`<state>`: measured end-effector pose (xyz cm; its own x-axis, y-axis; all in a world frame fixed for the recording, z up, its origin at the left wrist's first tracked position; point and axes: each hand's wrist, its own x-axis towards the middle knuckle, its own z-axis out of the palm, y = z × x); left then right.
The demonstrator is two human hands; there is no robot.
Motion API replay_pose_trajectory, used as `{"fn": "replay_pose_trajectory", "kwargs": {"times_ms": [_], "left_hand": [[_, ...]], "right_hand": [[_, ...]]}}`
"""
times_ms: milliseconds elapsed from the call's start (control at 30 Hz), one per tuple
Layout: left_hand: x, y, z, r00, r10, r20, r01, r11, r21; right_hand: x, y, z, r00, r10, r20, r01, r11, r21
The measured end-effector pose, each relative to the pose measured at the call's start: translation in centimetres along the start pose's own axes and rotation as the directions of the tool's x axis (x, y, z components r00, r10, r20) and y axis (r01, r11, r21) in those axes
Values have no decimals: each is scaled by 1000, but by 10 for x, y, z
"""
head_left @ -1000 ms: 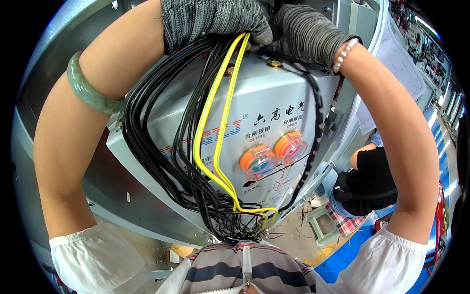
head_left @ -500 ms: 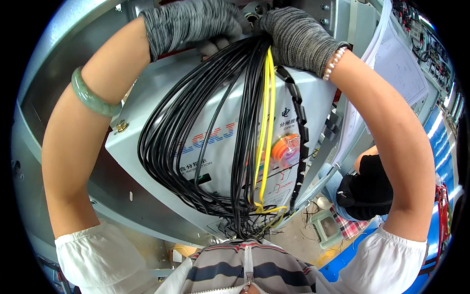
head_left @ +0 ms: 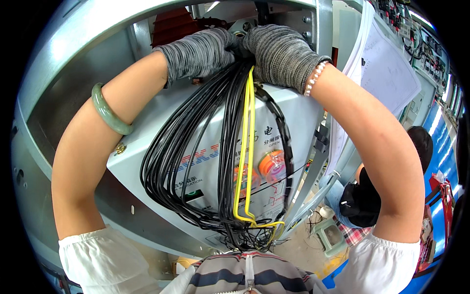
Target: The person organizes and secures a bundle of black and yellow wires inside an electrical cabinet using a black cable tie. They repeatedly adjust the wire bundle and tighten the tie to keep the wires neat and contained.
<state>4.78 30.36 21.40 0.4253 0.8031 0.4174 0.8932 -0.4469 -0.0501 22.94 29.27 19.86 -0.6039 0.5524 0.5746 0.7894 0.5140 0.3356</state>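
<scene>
Both hands wear grey knitted gloves and meet at the gathered top of a thick bundle of black wires. My right hand is closed round the top of the bundle. Against it from the other side, my left hand is closed too, its fingertips mostly hidden among the wires. Yellow wires hang with the black ones, looping down in front of a light grey box. Beside them runs a black spiral-wrapped cable. Orange-ringed buttons under clear covers show on the box's face.
A metal cabinet frame curves round the left and top. Paper drawings hang at the right. Beyond, a person in a black top sits low, near a pale green stool. Loose wire ends cluster near my chest.
My left hand has moved right and down, closing in on my right hand at the bundle's top. The whole view has shifted a little, with the box appearing lower and further left.
</scene>
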Motion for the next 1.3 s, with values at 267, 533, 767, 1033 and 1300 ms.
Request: {"fn": "replay_pose_trajectory", "kwargs": {"times_ms": [267, 533, 767, 1033, 1300], "left_hand": [[10, 29, -7, 967, -228, 117, 218, 971, 94], [38, -7, 0, 984, -111, 142, 104, 993, 52], [21, 37, -17, 977, -78, 196, 195, 690, -697], [9, 57, -22, 994, -92, 67, 110, 644, -757], [-19, 67, -24, 990, -139, -29, 75, 685, -725]], "right_hand": [[-8, 8, 2, 995, -81, -66, 84, 996, 44], [-4, 21, 0, 979, -202, 5, 195, 950, 244], [-13, 46, -23, 992, 72, -105, -52, 981, 189], [-9, 34, -14, 990, -138, 12, 138, 986, -94], [-15, 28, -21, 995, -40, 91, 6, 937, 350]]}}
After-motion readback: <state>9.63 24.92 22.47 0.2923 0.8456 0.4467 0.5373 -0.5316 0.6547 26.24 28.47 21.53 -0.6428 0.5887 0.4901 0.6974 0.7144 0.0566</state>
